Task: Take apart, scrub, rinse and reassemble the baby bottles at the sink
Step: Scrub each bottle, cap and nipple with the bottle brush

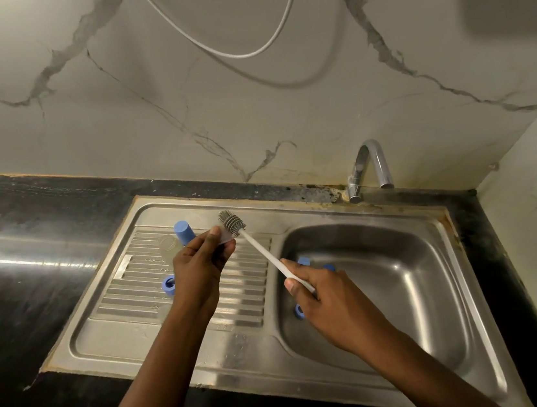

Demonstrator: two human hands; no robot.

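A person stands at a steel sink set into a black desk, both arms reaching out over it. The left hand hovers above the ribbed drainboard on the sink's left half, thumb and fingertips pinching a small clear part whose exact shape is too translucent to make out. The right hand, over the left rim of the basin, is curled round the lower end of a bottle brush, thumb lying along its thin white handle. The handle slants up and left, and its grey bristled head sits against the clear part, just past the left fingertips.

Near the drainboard's far edge a blue cap stands upright, with a clear bottle just beside it, hard to read against the steel. A blue ring lies on the ribs close to the left wrist. Inside the basin, blue pieces lie along the left wall, partly hidden behind the right hand; three can be counted.

A curved chrome tap rises from the desk's far edge, behind the basin, its spout turned towards the back wall. A white cable loops across the marble-patterned wall above. Rust-coloured staining lines the sink's rim where it meets the desk.
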